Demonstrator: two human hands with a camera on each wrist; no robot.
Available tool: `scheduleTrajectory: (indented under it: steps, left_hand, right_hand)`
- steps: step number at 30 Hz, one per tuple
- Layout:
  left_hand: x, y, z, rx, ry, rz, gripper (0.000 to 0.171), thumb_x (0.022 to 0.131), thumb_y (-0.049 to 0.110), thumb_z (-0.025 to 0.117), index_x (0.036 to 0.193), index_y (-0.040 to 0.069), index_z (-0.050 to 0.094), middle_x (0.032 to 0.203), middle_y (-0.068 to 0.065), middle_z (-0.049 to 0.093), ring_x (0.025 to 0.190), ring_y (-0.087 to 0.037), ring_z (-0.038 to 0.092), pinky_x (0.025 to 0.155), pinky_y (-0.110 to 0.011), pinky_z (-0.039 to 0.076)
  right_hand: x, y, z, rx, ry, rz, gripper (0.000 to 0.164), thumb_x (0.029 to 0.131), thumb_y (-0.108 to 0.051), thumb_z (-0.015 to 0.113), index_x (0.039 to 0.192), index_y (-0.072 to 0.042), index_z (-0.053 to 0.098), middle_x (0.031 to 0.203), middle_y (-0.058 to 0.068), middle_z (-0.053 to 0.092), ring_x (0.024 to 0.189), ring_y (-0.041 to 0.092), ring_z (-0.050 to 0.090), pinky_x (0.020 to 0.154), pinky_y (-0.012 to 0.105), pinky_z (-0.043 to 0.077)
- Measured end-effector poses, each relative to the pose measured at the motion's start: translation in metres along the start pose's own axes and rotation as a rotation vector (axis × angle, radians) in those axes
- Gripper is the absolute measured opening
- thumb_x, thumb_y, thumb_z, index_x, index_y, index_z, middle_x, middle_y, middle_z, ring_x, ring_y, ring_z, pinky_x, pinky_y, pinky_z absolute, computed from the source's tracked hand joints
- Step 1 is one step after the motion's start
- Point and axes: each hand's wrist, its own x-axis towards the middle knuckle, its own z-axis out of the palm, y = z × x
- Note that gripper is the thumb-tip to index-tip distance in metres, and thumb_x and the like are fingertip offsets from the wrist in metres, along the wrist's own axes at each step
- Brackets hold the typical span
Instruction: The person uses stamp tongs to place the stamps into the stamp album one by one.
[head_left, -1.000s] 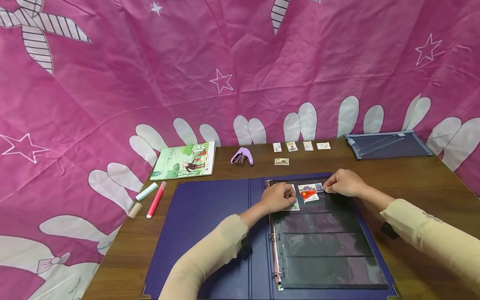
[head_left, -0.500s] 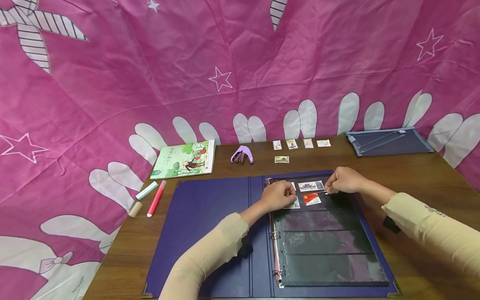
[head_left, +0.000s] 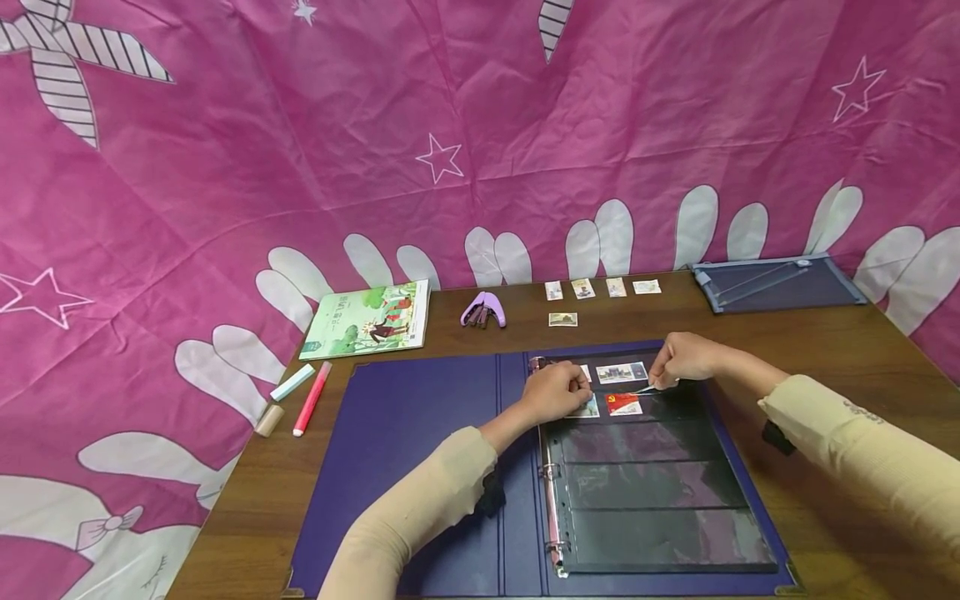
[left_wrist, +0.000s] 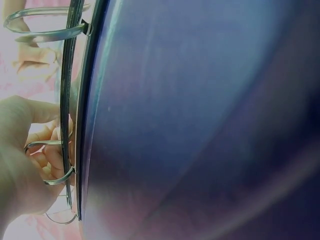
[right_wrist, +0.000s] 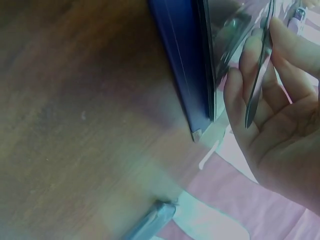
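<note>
A black stamp page with clear pocket strips lies in an open blue ring binder. My left hand is at the upper left of the page, its thumb and fingertips pinching the edge of a clear strip and partly covering two stamps. My right hand grips tweezers, whose tips reach the upper edge of a red stamp. That stamp lies straight in the second row, right of a partly hidden greenish stamp. Above it sits a wide building stamp.
Behind the binder lie several loose stamps, including a brownish stamp. A purple stapler-like tool and a green book are further left. Markers, one of them a pink marker, lie at the left edge. A mesh pouch is back right.
The red stamp has gone from tilted and overlapping the building stamp to straight below it. The right hand with the tweezers shifted only slightly. The left hand stays in place.
</note>
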Motion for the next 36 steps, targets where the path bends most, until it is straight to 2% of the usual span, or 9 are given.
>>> scheduleTrajectory:
  steps: [3,8,15,19,23,27,31,36]
  left_hand:
    - [0.001,0.000,0.001,0.002,-0.010,-0.024,0.008,0.083,0.024,0.062,0.078,0.020,0.066,0.075,0.008,0.057,0.061,0.000,0.048,0.053,-0.017,0.034]
    - [0.001,-0.001,0.004,0.028,-0.007,-0.025,0.008,0.083,0.026,0.063,0.078,0.021,0.066,0.075,0.009,0.057,0.060,0.001,0.046,0.052,-0.016,0.032]
    - [0.001,-0.001,0.003,0.019,0.007,-0.014,0.007,0.083,0.025,0.064,0.078,0.020,0.066,0.074,0.008,0.056,0.060,0.000,0.045,0.052,-0.016,0.032]
    - [0.000,0.000,0.003,0.019,0.003,0.003,0.007,0.083,0.025,0.064,0.079,0.020,0.065,0.073,0.008,0.054,0.059,0.000,0.044,0.051,-0.017,0.032]
    - [-0.001,0.000,0.003,0.059,-0.002,0.024,0.005,0.085,0.025,0.063,0.081,0.022,0.064,0.074,0.009,0.053,0.059,-0.001,0.043,0.050,-0.018,0.031]
    - [-0.003,0.004,0.002,0.067,-0.018,0.007,0.003,0.084,0.024,0.063,0.083,0.021,0.064,0.074,0.007,0.053,0.060,-0.002,0.043,0.049,-0.018,0.031]
    - [-0.002,0.014,-0.001,0.021,-0.057,-0.040,0.008,0.082,0.022,0.066,0.088,0.017,0.067,0.077,0.003,0.057,0.063,-0.004,0.045,0.052,-0.018,0.033]
    - [0.006,0.026,-0.004,-0.023,-0.133,0.012,0.019,0.081,0.020,0.068,0.097,0.009,0.068,0.086,-0.004,0.064,0.075,-0.008,0.052,0.063,-0.016,0.038]
  right_hand:
    - [0.002,0.002,-0.001,0.013,-0.027,-0.016,0.011,0.071,-0.007,0.070,0.078,0.001,0.074,0.073,0.005,0.070,0.061,0.003,0.051,0.059,0.020,0.043]
    - [0.003,0.005,-0.001,0.017,-0.043,-0.046,0.012,0.072,-0.007,0.071,0.080,0.001,0.073,0.084,0.011,0.073,0.068,0.001,0.052,0.063,0.018,0.044]
    - [-0.002,0.011,0.000,0.018,-0.005,-0.099,0.017,0.074,-0.011,0.073,0.087,0.000,0.074,0.089,0.012,0.072,0.074,-0.002,0.054,0.068,0.017,0.045]
    - [-0.005,0.015,0.002,-0.004,0.049,-0.111,0.018,0.075,-0.015,0.074,0.089,-0.003,0.074,0.091,0.011,0.073,0.078,-0.004,0.056,0.069,0.017,0.046]
    - [-0.007,0.017,0.002,-0.009,0.101,-0.106,0.020,0.077,-0.018,0.073,0.092,-0.006,0.074,0.095,0.010,0.073,0.084,0.000,0.058,0.071,0.019,0.047]
    - [-0.002,0.016,-0.002,-0.030,0.222,-0.088,0.019,0.080,-0.019,0.071,0.095,-0.007,0.074,0.097,0.009,0.073,0.089,0.009,0.062,0.072,0.020,0.047]
    - [0.019,0.006,-0.008,-0.017,0.364,-0.054,0.022,0.083,-0.020,0.068,0.099,-0.005,0.073,0.101,0.015,0.072,0.092,0.018,0.063,0.073,0.024,0.047]
    - [0.055,-0.009,-0.012,-0.037,0.445,0.015,0.024,0.086,-0.020,0.065,0.102,-0.005,0.071,0.107,0.017,0.069,0.098,0.029,0.062,0.076,0.034,0.046]
